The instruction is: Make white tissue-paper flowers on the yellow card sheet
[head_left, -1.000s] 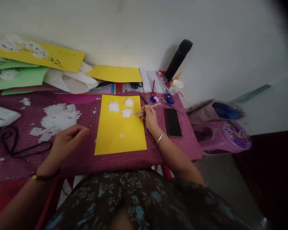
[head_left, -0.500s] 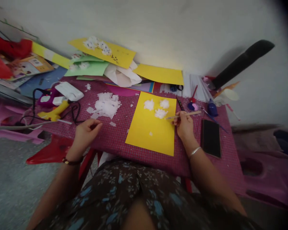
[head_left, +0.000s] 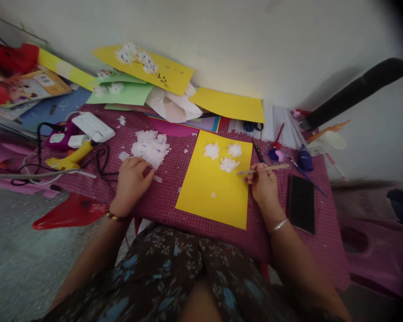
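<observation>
In my right hand [head_left: 264,185] is a thin wooden stick [head_left: 278,167], pinched between thumb and fingers, its greyish left end just over the yellow sheet [head_left: 204,183]. Three crumpled white paper tufts [head_left: 229,164] sit on the upper part of that sheet, and a small white scrap [head_left: 213,195] lies lower down. My left hand [head_left: 134,181] hovers at the near edge of a pile of torn white paper pieces [head_left: 150,147], fingers bent but apart, and nothing shows in them.
A yellow glue gun [head_left: 70,157] with dark cables and a purple socket block [head_left: 58,139] lie at the left. A dark phone [head_left: 301,203] and a blue bottle [head_left: 305,158] are at the right. Decorated yellow card [head_left: 174,74] leans at the back.
My left hand has moved right and forward to the torn paper pieces. The right hand still grips the stick near the tufts. The whole view has shifted slightly.
</observation>
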Demonstrator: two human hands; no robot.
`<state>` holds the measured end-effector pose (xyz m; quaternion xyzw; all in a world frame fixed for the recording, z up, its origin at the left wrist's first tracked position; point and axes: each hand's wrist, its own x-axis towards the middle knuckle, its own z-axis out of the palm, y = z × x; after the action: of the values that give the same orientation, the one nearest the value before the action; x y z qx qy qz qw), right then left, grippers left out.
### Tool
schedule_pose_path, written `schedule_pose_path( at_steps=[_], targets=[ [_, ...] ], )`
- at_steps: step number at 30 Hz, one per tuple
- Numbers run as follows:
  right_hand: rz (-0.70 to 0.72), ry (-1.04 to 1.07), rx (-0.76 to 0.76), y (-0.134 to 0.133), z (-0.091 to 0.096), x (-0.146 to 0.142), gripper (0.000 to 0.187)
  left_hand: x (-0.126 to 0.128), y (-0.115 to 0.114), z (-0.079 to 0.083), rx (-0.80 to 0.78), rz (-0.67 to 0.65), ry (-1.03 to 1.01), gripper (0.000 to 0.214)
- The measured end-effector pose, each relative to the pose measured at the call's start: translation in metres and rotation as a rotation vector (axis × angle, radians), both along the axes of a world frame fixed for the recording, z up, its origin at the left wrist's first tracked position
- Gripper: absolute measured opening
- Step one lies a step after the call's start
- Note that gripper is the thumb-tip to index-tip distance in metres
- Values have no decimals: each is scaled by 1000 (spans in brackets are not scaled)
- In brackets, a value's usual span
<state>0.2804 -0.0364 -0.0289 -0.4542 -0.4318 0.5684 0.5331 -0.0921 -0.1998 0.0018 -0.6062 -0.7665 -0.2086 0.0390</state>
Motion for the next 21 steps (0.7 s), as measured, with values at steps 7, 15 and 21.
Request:
schedule_pose_path(
  at_steps=[7,15,21],
  targets=[
    [-19,5,-23,1,3,-1,42,18,14,-6,-113,114,69,28],
    [0,-39,-10,2,-1,-1,46,8,6,33,165,228,-794,12],
    [17,-42,-19,1,-1,-2,44,26,17,50,226,94,-1444,30]
  ],
)
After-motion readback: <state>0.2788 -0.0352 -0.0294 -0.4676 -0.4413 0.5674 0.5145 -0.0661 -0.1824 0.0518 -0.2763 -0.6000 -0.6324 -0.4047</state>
